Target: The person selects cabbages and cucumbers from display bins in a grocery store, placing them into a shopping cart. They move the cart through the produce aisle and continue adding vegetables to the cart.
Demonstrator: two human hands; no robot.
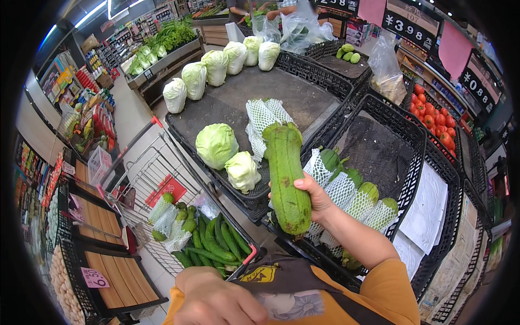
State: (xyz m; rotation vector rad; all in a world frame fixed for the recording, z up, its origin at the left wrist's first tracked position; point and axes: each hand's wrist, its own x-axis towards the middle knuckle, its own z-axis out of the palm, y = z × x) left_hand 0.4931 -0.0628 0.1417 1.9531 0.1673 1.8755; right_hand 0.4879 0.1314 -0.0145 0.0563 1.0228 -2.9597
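Note:
My right hand [318, 199] is wrapped round the lower half of a thick green luffa [285, 168], whose skin is ribbed and browned at the near end. The luffa stands out in front of my chest, its far end overlapping white foam net sleeves [265, 114] in a black crate. At the lower edge my left hand [222, 300] is close to my body; its fingers are bent, blurred and partly cut off, so its grip is unclear. Several net-sleeved luffas [355, 197] lie in the crate beside my right forearm.
A shopping cart [157, 151] at the left holds cucumbers [219, 238] and netted luffas [173, 222]. Cabbages [216, 145] and a row of napa cabbages [215, 67] sit in the middle crate [254, 201]. Tomatoes [433, 116] fill a crate at the right. People stand at the back.

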